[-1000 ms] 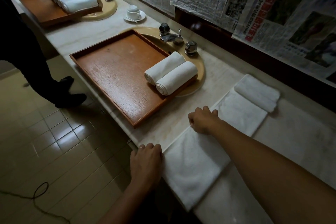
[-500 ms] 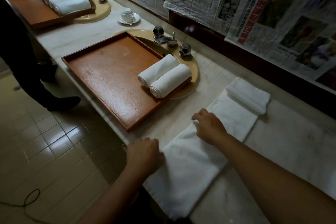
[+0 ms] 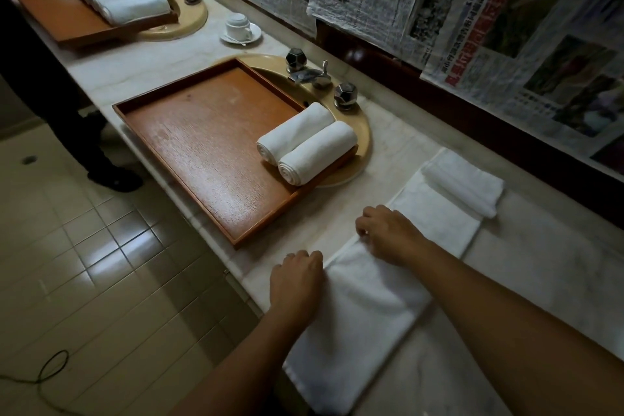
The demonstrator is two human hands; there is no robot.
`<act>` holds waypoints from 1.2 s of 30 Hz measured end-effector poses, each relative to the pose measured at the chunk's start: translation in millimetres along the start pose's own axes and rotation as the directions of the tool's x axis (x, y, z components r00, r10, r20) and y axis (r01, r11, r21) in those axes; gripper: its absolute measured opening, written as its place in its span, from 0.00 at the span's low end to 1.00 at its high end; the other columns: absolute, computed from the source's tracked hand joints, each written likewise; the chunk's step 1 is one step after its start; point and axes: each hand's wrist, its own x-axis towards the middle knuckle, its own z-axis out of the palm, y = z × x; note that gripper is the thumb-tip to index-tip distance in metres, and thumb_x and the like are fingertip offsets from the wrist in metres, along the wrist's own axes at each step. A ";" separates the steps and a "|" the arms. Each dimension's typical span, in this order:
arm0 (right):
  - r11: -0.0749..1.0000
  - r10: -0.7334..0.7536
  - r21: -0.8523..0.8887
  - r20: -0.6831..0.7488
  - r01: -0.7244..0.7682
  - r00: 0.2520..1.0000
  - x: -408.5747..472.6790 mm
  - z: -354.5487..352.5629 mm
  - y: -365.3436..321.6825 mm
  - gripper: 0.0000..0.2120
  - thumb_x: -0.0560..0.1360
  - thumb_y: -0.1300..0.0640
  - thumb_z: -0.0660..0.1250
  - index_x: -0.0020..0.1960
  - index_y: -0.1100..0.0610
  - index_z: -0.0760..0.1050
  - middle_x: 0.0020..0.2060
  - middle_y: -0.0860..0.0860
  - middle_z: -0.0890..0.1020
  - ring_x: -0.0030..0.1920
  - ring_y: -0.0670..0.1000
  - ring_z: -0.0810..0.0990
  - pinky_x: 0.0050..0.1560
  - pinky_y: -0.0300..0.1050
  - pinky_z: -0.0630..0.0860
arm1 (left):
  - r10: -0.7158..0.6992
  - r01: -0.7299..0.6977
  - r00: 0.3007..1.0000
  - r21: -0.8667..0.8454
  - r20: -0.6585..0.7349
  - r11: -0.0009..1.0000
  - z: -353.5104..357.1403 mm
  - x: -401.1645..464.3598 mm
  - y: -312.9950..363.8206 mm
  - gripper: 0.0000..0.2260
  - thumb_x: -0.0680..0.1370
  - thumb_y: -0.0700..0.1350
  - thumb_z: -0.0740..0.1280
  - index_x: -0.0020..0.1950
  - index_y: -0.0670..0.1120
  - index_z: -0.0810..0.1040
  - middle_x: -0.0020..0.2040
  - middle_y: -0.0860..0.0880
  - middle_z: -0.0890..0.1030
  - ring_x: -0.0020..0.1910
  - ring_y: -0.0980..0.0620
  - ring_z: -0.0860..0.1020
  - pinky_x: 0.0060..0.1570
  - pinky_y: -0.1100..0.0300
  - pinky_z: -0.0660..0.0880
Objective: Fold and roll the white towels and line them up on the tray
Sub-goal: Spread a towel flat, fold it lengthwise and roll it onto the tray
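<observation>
Now both gripping the flat towel: left hand and right hand clenched on its long edge, tray farther left, nearer the left.

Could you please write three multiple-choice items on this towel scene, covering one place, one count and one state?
1. Where do the rolled white towels lie on the near orange wooden tray?
A. at its faucet end
B. at its middle
C. hanging over the floor-side rim

2. How many rolls does that tray hold?
A. one
B. two
C. four

3. The long white towel under the hands is:
A. fully rolled
B. crumpled
C. laid flat

Key: 1 A, they sit beside the chrome faucet; 2 B, two side by side; 3 C, left hand and right hand hold its edge.
</observation>
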 end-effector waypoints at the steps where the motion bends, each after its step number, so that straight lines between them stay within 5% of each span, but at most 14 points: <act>1: 1.000 0.009 0.004 0.011 -0.009 1.000 0.8 0.6 1.3 0.05 0.79 0.55 0.64 0.54 0.52 0.76 0.52 0.49 0.74 0.50 0.51 0.71 0.51 0.45 0.72 | -0.009 0.009 1.000 -0.012 -0.001 1.000 1.2 -0.1 0.2 0.06 0.82 0.43 0.58 0.50 0.47 0.74 0.48 0.48 0.76 0.44 0.49 0.70 0.39 0.55 0.62; 13: 0.931 0.228 0.281 0.044 -0.231 0.973 16.3 7.3 -1.1 0.03 0.79 0.52 0.64 0.52 0.48 0.74 0.54 0.48 0.72 0.56 0.51 0.70 0.55 0.48 0.73 | -0.084 0.084 0.996 -0.007 0.004 0.996 -0.5 -0.6 -6.6 0.07 0.81 0.43 0.58 0.50 0.51 0.75 0.48 0.51 0.77 0.49 0.48 0.74 0.46 0.53 0.66; 18: 0.770 0.479 0.502 -0.045 -0.395 0.877 1.0 13.4 18.3 0.13 0.77 0.67 0.59 0.57 0.57 0.76 0.56 0.53 0.74 0.54 0.55 0.76 0.54 0.48 0.76 | -0.124 0.099 0.980 0.155 0.157 0.983 -13.7 1.4 -36.1 0.07 0.79 0.43 0.63 0.42 0.51 0.70 0.43 0.51 0.79 0.45 0.49 0.79 0.50 0.54 0.76; 20: 0.785 0.437 0.496 -0.018 -0.372 0.899 -2.5 18.3 18.0 0.12 0.79 0.63 0.59 0.58 0.55 0.76 0.55 0.52 0.73 0.52 0.54 0.77 0.54 0.48 0.76 | -0.154 0.129 0.963 0.122 0.222 0.984 -19.6 6.5 -47.3 0.03 0.79 0.46 0.64 0.46 0.50 0.73 0.44 0.51 0.78 0.44 0.50 0.78 0.49 0.53 0.79; 24: 0.878 0.280 0.409 -0.016 -0.249 0.960 1.5 16.0 12.7 0.10 0.82 0.55 0.61 0.60 0.50 0.79 0.51 0.48 0.72 0.47 0.53 0.77 0.51 0.48 0.78 | -0.094 0.090 0.969 0.026 0.227 0.996 -17.7 14.2 -33.2 0.11 0.78 0.57 0.66 0.50 0.50 0.77 0.46 0.51 0.79 0.44 0.52 0.78 0.45 0.55 0.79; 29: 0.948 0.169 0.276 -0.018 -0.157 0.985 5.6 6.6 17.2 0.06 0.80 0.55 0.65 0.54 0.51 0.81 0.48 0.46 0.72 0.45 0.49 0.73 0.48 0.47 0.78 | -0.041 0.039 0.997 0.040 0.067 0.998 -5.0 19.5 -7.0 0.08 0.80 0.48 0.62 0.48 0.46 0.78 0.48 0.48 0.79 0.46 0.47 0.77 0.42 0.56 0.74; 36: 0.911 0.222 0.345 0.058 -0.228 0.973 18.3 2.2 19.7 0.01 0.78 0.55 0.67 0.48 0.51 0.77 0.49 0.48 0.72 0.49 0.51 0.75 0.51 0.45 0.76 | -0.053 0.054 0.994 -0.002 0.096 0.999 -2.2 16.6 -6.1 0.05 0.82 0.43 0.59 0.52 0.45 0.73 0.51 0.46 0.76 0.49 0.47 0.74 0.40 0.54 0.65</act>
